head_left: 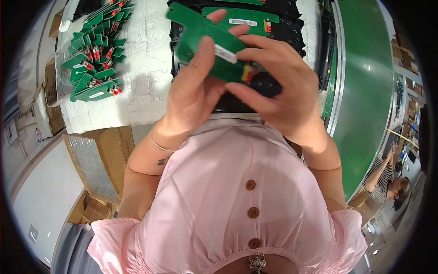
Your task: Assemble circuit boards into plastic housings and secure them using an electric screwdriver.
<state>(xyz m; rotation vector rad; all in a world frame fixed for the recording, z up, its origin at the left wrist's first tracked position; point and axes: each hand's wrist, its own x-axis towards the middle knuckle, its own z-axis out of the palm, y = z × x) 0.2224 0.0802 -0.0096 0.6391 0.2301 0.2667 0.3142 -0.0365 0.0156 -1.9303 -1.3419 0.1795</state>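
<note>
A green circuit board [196,33] with a white label [225,53] and a small red and yellow connector [247,73] is held tilted in front of me, slightly blurred. My left hand [194,84] grips its left part, thumb on the upper face and fingers behind. The fingers of my right hand [292,84] close on its right end, the index fingertip at the label's edge and the thumb by the lower edge. Below lies a black plastic tray [268,87]. Another green board [262,19], with a label and red connector, rests in the tray beyond my hands.
Many green boards with red connectors [96,55] stand clustered on the white foam surface [143,64] at left. Black strips [325,50] lie at right, beside a long green work surface [362,100] with a metal rail. Cardboard boxes [102,160] sit lower left. Another person [385,180] is far right.
</note>
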